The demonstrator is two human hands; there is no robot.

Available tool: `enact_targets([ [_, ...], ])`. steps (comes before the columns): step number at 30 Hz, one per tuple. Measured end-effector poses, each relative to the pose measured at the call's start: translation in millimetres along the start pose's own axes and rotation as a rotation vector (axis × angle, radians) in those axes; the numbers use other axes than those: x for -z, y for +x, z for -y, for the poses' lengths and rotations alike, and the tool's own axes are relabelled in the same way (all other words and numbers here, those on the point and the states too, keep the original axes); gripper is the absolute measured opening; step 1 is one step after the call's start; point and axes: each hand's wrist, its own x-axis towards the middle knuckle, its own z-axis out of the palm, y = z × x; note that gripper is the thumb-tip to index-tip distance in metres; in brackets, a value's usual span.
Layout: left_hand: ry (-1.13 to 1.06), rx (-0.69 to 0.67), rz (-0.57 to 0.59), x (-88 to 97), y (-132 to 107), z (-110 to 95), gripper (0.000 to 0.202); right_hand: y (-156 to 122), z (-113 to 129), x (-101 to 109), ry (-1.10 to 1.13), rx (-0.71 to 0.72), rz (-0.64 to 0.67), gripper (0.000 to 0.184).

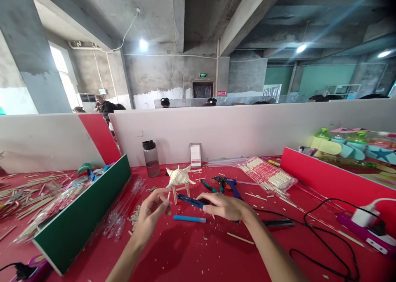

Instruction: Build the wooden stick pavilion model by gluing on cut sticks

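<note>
My left hand [153, 209] pinches a short piece of wooden stick [168, 195] between thumb and fingers. My right hand [223, 207] is closed around a dark blue tool, which looks like a utility knife [189, 200], its front end pointing toward the left hand. Just behind both hands stands a small pavilion model [179, 178] of wooden sticks, with a pointed roof on thin legs. A light blue pen or marker [189, 219] lies on the red tabletop [176, 253] below the knife.
Green-handled pliers [209, 186] and a blue glue gun [231, 186] lie behind my right hand. A bottle [150, 158] and a phone-like upright item [195, 155] stand behind. Bundled sticks [269, 174], black cable [312, 228], a power strip [368, 234] and a green divider [86, 216] flank the workspace.
</note>
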Motion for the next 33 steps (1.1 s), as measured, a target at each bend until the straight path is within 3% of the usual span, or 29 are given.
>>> enact_targets([
  [10, -0.08, 0.056, 0.052, -17.5, -1, 4, 0.028, 5, 0, -7, -0.09, -0.017, -0.081, 0.034],
  [23, -0.049, 0.118, 0.144, -21.3, 0, 12, 0.041, 10, -1, -14, -0.123, -0.029, -0.107, 0.035],
  [33, -0.074, 0.121, 0.165, -19.9, 2, 21, 0.033, 13, -8, -15, -0.146, -0.006, -0.108, 0.035],
])
